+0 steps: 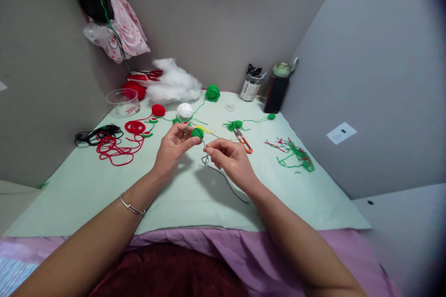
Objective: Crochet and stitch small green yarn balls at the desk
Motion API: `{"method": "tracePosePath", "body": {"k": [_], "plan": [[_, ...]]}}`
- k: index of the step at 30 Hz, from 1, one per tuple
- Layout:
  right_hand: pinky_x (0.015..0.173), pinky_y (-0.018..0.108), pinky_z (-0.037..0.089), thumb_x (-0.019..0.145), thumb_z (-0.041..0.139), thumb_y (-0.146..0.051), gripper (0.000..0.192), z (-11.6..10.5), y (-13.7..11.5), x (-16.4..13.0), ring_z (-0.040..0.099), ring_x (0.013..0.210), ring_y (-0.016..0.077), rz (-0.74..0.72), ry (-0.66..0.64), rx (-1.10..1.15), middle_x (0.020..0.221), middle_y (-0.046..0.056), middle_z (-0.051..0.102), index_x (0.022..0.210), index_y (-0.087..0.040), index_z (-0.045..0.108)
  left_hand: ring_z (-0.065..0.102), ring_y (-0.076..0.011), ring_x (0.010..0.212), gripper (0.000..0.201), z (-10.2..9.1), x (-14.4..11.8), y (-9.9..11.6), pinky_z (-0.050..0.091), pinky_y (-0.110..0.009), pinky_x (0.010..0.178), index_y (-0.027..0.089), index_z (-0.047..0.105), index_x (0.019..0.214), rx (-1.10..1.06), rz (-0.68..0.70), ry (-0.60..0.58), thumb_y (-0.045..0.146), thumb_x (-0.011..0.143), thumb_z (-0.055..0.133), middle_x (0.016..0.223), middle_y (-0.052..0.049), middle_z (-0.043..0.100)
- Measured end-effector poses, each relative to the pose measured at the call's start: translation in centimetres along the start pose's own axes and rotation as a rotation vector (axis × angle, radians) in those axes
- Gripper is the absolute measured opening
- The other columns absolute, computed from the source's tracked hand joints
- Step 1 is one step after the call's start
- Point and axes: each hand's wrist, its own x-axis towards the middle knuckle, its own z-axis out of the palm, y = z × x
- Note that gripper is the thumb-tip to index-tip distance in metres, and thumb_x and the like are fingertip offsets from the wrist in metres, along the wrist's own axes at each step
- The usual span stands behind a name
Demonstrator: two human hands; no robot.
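Note:
My left hand [171, 146] is closed around a small green crocheted piece [197, 134], pinched between thumb and fingers above the table. Close beside it, the thumb and fingers of my right hand [230, 158] pinch a black thread [228, 182] that runs up to the green piece. Its loose end trails over the table below, with a small loop near my fingertips. Whether a needle is also between those fingers is too small to tell. Just behind my hands lie a yellow-handled crochet hook [202, 129] and orange-handled scissors [246, 146].
Red yarn [116, 148], black yarn [101, 135] and a clear tub [122, 104] are at left. White stuffing [174, 82], a white ball [184, 111] and a green yarn ball [212, 93] stand behind. Yarn scraps [296, 155], a jar [250, 89] and a dark phone [276, 95] are at right.

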Motion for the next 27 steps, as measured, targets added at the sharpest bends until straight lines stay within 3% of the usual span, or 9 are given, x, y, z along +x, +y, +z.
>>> {"method": "tracePosePath", "body": {"k": [10, 27], "plan": [[0.048, 0.023, 0.033, 0.080, 0.073, -0.040, 0.025, -0.26, -0.34, 0.13, 0.043, 0.049, 0.0073, 0.057, 0.006, 0.097, 0.056, -0.004, 0.054, 0.079, -0.015, 0.069, 0.064, -0.0132, 0.080, 0.031, -0.30, -0.09, -0.10, 0.058, -0.032, 0.079, 0.020, 0.061, 0.088, 0.019, -0.042, -0.043, 0.032, 0.073, 0.085, 0.092, 0.001, 0.062], [0.053, 0.024, 0.035, 0.086, 0.069, -0.035, 0.020, 0.00, 0.17, -0.01, 0.044, 0.054, 0.0080, -0.030, -0.009, 0.005, 0.060, -0.003, 0.054, 0.080, -0.016, 0.068, 0.064, -0.0143, 0.082, 0.028, -0.07, -0.29, 0.30, 0.057, -0.031, 0.080, 0.020, 0.064, 0.090, 0.007, -0.048, -0.085, 0.032, 0.075, 0.084, 0.092, 0.000, 0.063]]}}
